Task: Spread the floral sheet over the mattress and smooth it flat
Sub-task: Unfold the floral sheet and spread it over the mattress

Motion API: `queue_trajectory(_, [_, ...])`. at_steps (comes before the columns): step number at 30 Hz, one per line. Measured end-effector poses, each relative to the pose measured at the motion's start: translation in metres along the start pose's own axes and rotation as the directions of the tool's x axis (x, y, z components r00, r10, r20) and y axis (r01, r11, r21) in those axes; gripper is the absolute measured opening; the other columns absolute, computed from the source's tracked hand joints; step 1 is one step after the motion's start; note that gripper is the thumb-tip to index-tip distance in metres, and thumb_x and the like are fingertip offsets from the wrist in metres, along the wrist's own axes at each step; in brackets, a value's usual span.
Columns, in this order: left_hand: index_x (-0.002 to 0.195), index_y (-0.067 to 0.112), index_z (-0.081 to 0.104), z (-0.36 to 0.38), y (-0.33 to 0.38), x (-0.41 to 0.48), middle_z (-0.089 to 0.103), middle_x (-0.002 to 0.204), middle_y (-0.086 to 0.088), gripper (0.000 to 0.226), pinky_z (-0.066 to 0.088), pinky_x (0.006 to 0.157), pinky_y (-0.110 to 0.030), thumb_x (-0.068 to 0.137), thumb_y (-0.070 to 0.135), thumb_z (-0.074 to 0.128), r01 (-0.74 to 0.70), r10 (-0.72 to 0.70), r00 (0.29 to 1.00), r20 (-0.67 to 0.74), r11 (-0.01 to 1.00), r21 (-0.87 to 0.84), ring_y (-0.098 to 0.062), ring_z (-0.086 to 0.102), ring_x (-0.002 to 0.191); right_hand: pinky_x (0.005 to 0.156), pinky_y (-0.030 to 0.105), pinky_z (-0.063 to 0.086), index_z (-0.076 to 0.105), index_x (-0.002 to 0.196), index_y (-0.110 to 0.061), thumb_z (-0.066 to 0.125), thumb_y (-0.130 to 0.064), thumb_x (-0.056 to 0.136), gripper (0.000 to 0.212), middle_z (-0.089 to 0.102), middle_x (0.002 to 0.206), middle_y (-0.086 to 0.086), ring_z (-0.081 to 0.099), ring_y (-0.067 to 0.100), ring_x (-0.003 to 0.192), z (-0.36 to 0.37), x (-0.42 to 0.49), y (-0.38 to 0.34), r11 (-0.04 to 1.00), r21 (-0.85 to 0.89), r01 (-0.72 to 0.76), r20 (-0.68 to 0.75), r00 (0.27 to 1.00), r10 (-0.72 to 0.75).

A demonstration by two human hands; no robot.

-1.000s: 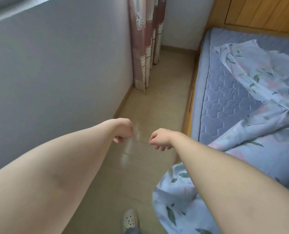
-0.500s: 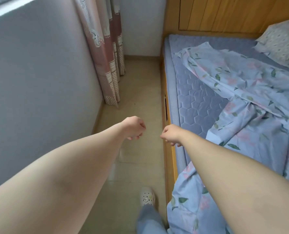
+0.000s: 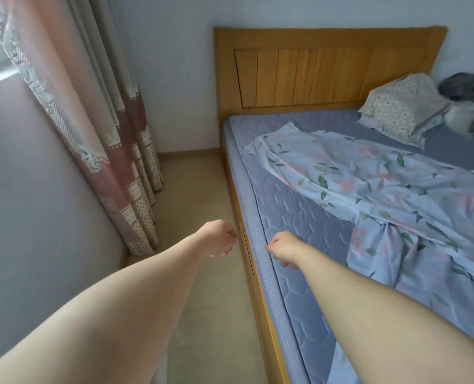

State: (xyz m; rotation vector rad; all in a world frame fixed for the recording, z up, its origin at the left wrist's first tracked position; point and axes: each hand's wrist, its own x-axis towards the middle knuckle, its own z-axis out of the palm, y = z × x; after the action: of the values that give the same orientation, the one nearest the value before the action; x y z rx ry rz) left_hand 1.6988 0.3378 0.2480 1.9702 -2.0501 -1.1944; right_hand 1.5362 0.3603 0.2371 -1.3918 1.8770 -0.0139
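The light blue floral sheet (image 3: 382, 189) lies crumpled across the middle and right of the blue quilted mattress (image 3: 294, 217), leaving a bare strip along the left edge. One sheet corner points toward the headboard. Both my arms reach forward. My left hand (image 3: 219, 239) hangs over the floor beside the bed with its fingers loosely curled and nothing in it. My right hand (image 3: 284, 249) hovers over the mattress's left edge, also loosely curled and holding nothing. Neither hand touches the sheet.
A wooden headboard (image 3: 299, 76) and bed frame rail (image 3: 260, 286) border the mattress. A patterned pillow (image 3: 401, 106) and a dark bundle (image 3: 462, 87) sit at the head on the right. A pink curtain (image 3: 114, 151) hangs on the left by the wall, with a narrow floor aisle (image 3: 202, 206) between.
My view has swung right and up toward the head of the bed. Both hands have shifted right, the right one now over the mattress edge. The sheet has not moved.
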Motion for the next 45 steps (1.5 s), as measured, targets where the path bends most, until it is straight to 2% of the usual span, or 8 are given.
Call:
queue_trajectory(6, [0.092,0.015,0.057,-0.047,0.017,0.109,0.064,0.081,-0.005,0.018,0.049,0.064,-0.024,0.092,0.013,0.039,-0.122,0.114,0.990,0.088,0.988,0.095,-0.023,0.060,0.073,0.049,0.021,0.030,0.046,0.088,-0.010,0.042,-0.016,0.094,0.009,0.051,0.091,0.011,0.044,0.019,0.059,-0.036,0.078,-0.021,0.980,0.152,-0.128,-0.098,0.985,0.144])
queue_trajectory(12, [0.096,0.014,0.054,-0.094,0.039,0.210,0.059,0.076,0.002,0.014,0.041,0.052,-0.017,0.096,0.012,0.040,-0.260,0.218,0.952,0.214,0.947,0.190,-0.015,0.057,0.069,0.049,0.023,0.032,0.048,0.096,-0.010,0.041,-0.015,0.096,0.009,0.050,0.087,0.009,0.049,0.024,0.084,-0.062,0.151,-0.058,0.917,0.315,-0.246,-0.157,0.939,0.306])
queue_trajectory(17, [0.102,0.008,0.061,-0.107,0.056,0.268,0.069,0.098,-0.011,0.024,0.048,0.071,-0.028,0.096,0.012,0.038,-0.343,0.263,0.923,0.281,0.894,0.289,-0.021,0.060,0.083,0.050,0.022,0.030,0.044,0.078,-0.012,0.044,-0.015,0.093,0.016,0.045,0.074,0.004,0.047,0.022,0.072,-0.061,0.190,-0.073,0.844,0.472,-0.255,-0.155,0.918,0.365])
queue_trajectory(26, [0.118,0.008,0.061,-0.062,0.129,0.351,0.062,0.120,-0.010,0.035,0.046,0.078,-0.029,0.097,0.014,0.034,-0.518,0.341,0.843,0.417,0.724,0.456,-0.022,0.051,0.088,0.046,0.023,0.026,0.032,0.058,-0.013,0.042,-0.009,0.092,0.036,0.035,0.060,0.003,0.033,0.015,0.053,-0.091,0.232,0.000,0.662,0.584,-0.470,-0.125,0.754,0.645])
queue_trajectory(33, [0.117,0.021,0.059,-0.014,0.202,0.435,0.057,0.125,-0.005,0.033,0.037,0.098,-0.037,0.095,0.015,0.035,-0.573,0.360,0.818,0.448,0.571,0.588,-0.026,0.047,0.121,0.054,0.025,0.028,0.028,0.058,-0.014,0.040,-0.009,0.093,0.037,0.031,0.062,0.001,0.037,0.018,0.061,-0.138,0.330,0.057,0.629,0.605,-0.488,-0.122,0.724,0.679])
queue_trajectory(38, [0.118,0.016,0.059,0.037,0.244,0.484,0.057,0.126,-0.008,0.030,0.045,0.096,-0.037,0.094,0.016,0.040,-0.646,0.323,0.751,0.575,0.537,0.542,-0.030,0.052,0.118,0.077,0.031,0.040,0.044,0.065,-0.013,0.042,-0.014,0.093,0.028,0.056,0.087,0.010,0.052,0.029,0.093,-0.150,0.373,0.092,0.583,0.593,-0.555,-0.020,0.714,0.699])
queue_trajectory(41, [0.117,0.016,0.059,0.082,0.269,0.501,0.057,0.122,-0.008,0.028,0.045,0.091,-0.035,0.094,0.015,0.042,-0.727,0.323,0.666,0.672,0.482,0.489,-0.028,0.053,0.115,0.095,0.036,0.044,0.062,0.109,-0.004,0.043,-0.016,0.094,0.027,0.059,0.122,0.016,0.054,0.033,0.117,-0.159,0.388,0.131,0.484,0.657,-0.578,0.029,0.661,0.750])
queue_trajectory(45, [0.129,0.015,0.050,0.146,0.282,0.532,0.050,0.127,-0.011,0.036,0.042,0.094,-0.037,0.095,0.013,0.042,-0.796,0.338,0.588,0.735,0.404,0.450,-0.030,0.047,0.119,0.097,0.037,0.043,0.058,0.121,-0.006,0.042,-0.015,0.094,0.033,0.056,0.128,0.017,0.051,0.033,0.121,-0.154,0.405,0.189,0.417,0.675,-0.609,0.014,0.576,0.817])
